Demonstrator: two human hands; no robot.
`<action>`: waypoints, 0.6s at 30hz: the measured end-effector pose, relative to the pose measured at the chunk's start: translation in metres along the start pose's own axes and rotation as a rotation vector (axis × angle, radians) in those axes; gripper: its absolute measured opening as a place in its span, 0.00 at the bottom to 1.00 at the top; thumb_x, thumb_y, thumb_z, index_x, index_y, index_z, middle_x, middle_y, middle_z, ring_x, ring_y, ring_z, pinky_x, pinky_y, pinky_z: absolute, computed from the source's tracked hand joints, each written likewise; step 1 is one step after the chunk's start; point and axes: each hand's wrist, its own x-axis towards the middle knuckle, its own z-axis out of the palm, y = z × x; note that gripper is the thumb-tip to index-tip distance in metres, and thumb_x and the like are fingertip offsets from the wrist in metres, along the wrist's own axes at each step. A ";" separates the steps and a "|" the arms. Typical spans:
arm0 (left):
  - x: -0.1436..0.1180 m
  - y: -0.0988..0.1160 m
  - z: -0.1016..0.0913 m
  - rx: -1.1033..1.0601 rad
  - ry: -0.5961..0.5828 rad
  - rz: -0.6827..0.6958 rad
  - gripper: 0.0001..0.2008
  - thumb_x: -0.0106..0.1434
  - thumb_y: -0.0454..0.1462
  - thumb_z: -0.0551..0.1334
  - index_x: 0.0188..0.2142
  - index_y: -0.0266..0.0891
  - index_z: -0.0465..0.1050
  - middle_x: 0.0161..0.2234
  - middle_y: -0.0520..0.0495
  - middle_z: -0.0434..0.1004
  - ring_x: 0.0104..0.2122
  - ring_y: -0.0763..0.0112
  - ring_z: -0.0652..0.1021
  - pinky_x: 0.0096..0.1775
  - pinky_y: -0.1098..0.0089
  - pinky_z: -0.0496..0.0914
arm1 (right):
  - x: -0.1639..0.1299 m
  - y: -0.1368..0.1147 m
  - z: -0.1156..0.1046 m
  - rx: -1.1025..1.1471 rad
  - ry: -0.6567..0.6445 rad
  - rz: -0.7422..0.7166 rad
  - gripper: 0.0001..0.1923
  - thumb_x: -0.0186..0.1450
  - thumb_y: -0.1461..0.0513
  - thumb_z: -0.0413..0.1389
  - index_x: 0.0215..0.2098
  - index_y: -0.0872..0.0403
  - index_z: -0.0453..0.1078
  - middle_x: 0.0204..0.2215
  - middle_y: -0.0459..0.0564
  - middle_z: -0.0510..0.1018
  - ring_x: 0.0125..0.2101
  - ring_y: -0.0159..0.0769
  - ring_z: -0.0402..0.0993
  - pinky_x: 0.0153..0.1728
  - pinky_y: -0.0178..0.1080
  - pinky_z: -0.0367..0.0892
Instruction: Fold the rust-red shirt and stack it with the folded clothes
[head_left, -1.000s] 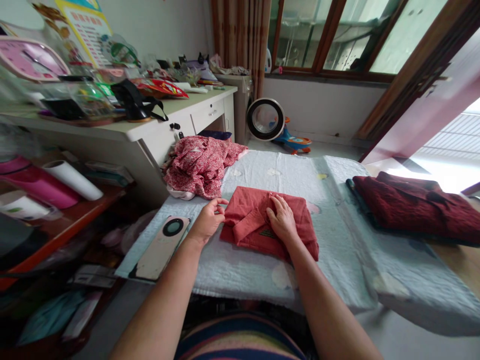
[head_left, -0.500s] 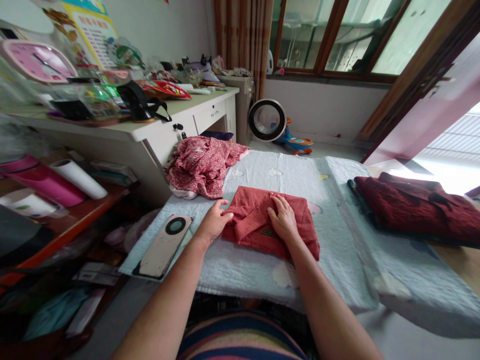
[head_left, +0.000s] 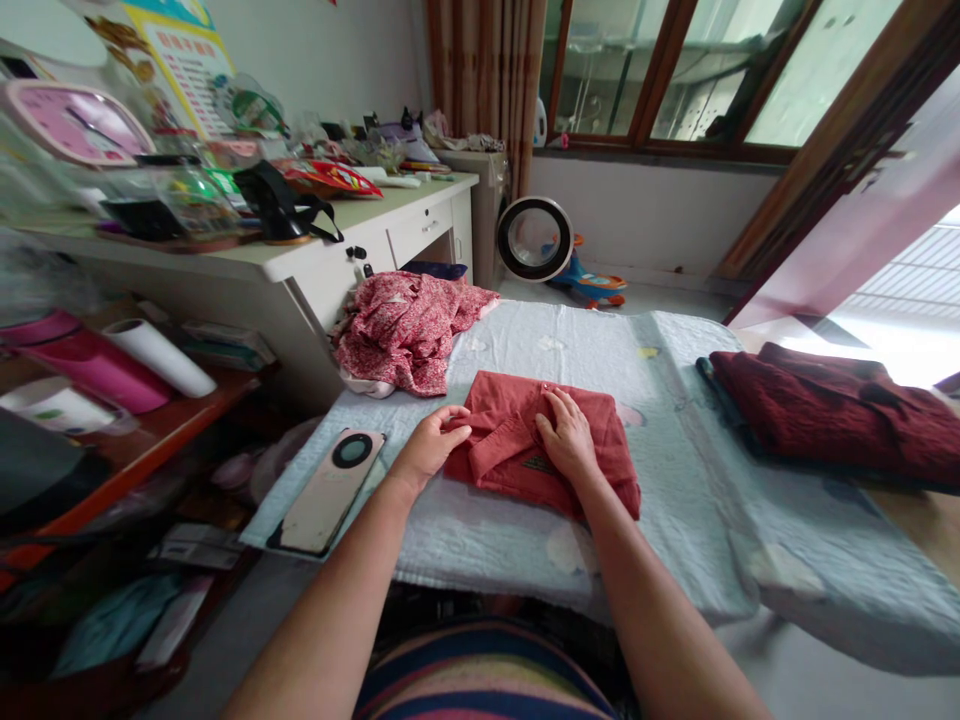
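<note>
Neatly folded red shirt (head_left: 600, 440) lies collar-up.

Folded coral-red shirt (head_left: 592, 425), collar up, lying flat on pale blue quilted mat, near its front edge.

Both hands on folded red shirt (head_left: 592, 440)

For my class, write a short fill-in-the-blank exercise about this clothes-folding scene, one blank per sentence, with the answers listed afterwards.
1. The right hand lies flat on top of the folded ____ shirt.
2. The left hand grips that shirt's ____ edge.
3. The phone lies on the padded mat to the ____ of the left hand.
4. The crumpled floral garment lies on the mat's far ____ corner.

Missing words: red; left; left; left
</note>
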 end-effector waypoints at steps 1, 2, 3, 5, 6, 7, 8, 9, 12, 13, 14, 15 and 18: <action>-0.001 0.000 0.000 0.058 0.015 0.008 0.19 0.53 0.40 0.64 0.45 0.37 0.69 0.38 0.47 0.77 0.37 0.66 0.78 0.42 0.65 0.71 | 0.000 0.000 0.000 0.001 0.003 -0.004 0.26 0.67 0.55 0.49 0.61 0.55 0.63 0.63 0.56 0.63 0.63 0.45 0.56 0.62 0.52 0.53; -0.001 0.000 0.001 0.111 0.036 0.015 0.22 0.53 0.39 0.65 0.47 0.38 0.67 0.39 0.47 0.77 0.37 0.66 0.77 0.43 0.64 0.71 | 0.000 0.001 0.000 0.002 0.005 -0.008 0.26 0.67 0.55 0.49 0.61 0.54 0.63 0.63 0.56 0.63 0.63 0.45 0.56 0.62 0.52 0.53; -0.002 0.000 0.002 0.159 0.058 0.028 0.25 0.51 0.38 0.66 0.49 0.38 0.66 0.41 0.47 0.76 0.39 0.65 0.77 0.45 0.63 0.71 | 0.000 0.001 0.000 0.003 0.005 -0.009 0.26 0.66 0.55 0.49 0.61 0.54 0.63 0.63 0.56 0.63 0.63 0.45 0.56 0.62 0.52 0.53; -0.004 -0.001 0.003 0.250 0.095 0.073 0.32 0.49 0.35 0.67 0.54 0.39 0.63 0.45 0.45 0.74 0.44 0.63 0.76 0.50 0.61 0.69 | 0.000 0.001 0.000 0.005 0.005 -0.011 0.26 0.66 0.55 0.49 0.61 0.55 0.63 0.63 0.56 0.64 0.63 0.45 0.56 0.63 0.52 0.52; -0.005 -0.001 0.003 0.290 0.101 0.097 0.34 0.48 0.34 0.67 0.55 0.39 0.62 0.48 0.43 0.72 0.47 0.62 0.75 0.52 0.61 0.67 | 0.000 0.001 0.000 0.006 0.006 -0.011 0.26 0.66 0.55 0.49 0.61 0.55 0.63 0.63 0.56 0.64 0.63 0.45 0.56 0.63 0.52 0.52; -0.005 -0.001 0.003 0.323 0.097 0.117 0.36 0.47 0.33 0.67 0.57 0.39 0.61 0.50 0.42 0.70 0.49 0.60 0.73 0.54 0.60 0.66 | 0.000 0.001 0.000 0.008 0.008 -0.011 0.26 0.66 0.55 0.49 0.61 0.54 0.63 0.63 0.56 0.64 0.63 0.45 0.56 0.63 0.51 0.53; -0.006 -0.001 0.003 0.345 0.088 0.130 0.38 0.46 0.32 0.67 0.58 0.40 0.60 0.52 0.41 0.68 0.51 0.59 0.72 0.55 0.60 0.65 | 0.000 0.001 0.000 0.010 0.011 -0.011 0.26 0.66 0.55 0.49 0.61 0.54 0.64 0.62 0.56 0.64 0.63 0.45 0.57 0.62 0.52 0.53; -0.006 -0.001 0.002 0.358 0.074 0.137 0.39 0.46 0.32 0.67 0.59 0.40 0.60 0.53 0.41 0.67 0.53 0.58 0.71 0.56 0.60 0.64 | 0.000 0.001 0.000 0.012 0.014 -0.012 0.26 0.66 0.55 0.49 0.61 0.54 0.64 0.62 0.56 0.64 0.63 0.45 0.57 0.62 0.52 0.53; -0.007 0.000 0.001 0.363 0.040 0.141 0.41 0.46 0.32 0.67 0.61 0.41 0.59 0.55 0.40 0.65 0.55 0.56 0.69 0.58 0.59 0.62 | 0.000 0.001 0.000 0.011 0.016 -0.011 0.26 0.66 0.55 0.49 0.61 0.54 0.64 0.63 0.56 0.64 0.63 0.45 0.57 0.62 0.52 0.53; -0.008 0.000 0.001 0.353 0.038 0.143 0.42 0.46 0.32 0.68 0.61 0.41 0.58 0.55 0.39 0.65 0.56 0.56 0.69 0.58 0.58 0.62 | 0.000 0.001 0.000 0.009 0.014 -0.010 0.26 0.66 0.55 0.49 0.61 0.54 0.64 0.63 0.56 0.64 0.63 0.45 0.57 0.62 0.51 0.53; -0.008 0.000 0.001 0.342 0.037 0.145 0.43 0.46 0.34 0.69 0.62 0.41 0.57 0.56 0.39 0.64 0.57 0.54 0.68 0.58 0.57 0.62 | 0.000 0.000 0.000 0.007 0.010 -0.008 0.26 0.66 0.55 0.49 0.61 0.54 0.64 0.63 0.56 0.63 0.63 0.45 0.57 0.62 0.51 0.53; -0.009 0.001 0.002 0.336 0.040 0.146 0.45 0.46 0.35 0.70 0.62 0.41 0.56 0.57 0.38 0.63 0.58 0.53 0.67 0.59 0.56 0.61 | 0.000 0.000 0.000 0.005 0.006 -0.005 0.26 0.66 0.55 0.49 0.61 0.54 0.64 0.63 0.56 0.63 0.63 0.45 0.57 0.62 0.51 0.53; -0.010 0.003 0.005 0.351 0.050 0.156 0.50 0.44 0.39 0.73 0.64 0.41 0.53 0.60 0.36 0.59 0.61 0.50 0.64 0.60 0.54 0.59 | 0.001 0.000 0.000 0.006 0.000 -0.003 0.26 0.66 0.55 0.49 0.61 0.54 0.64 0.63 0.56 0.63 0.63 0.45 0.57 0.62 0.52 0.53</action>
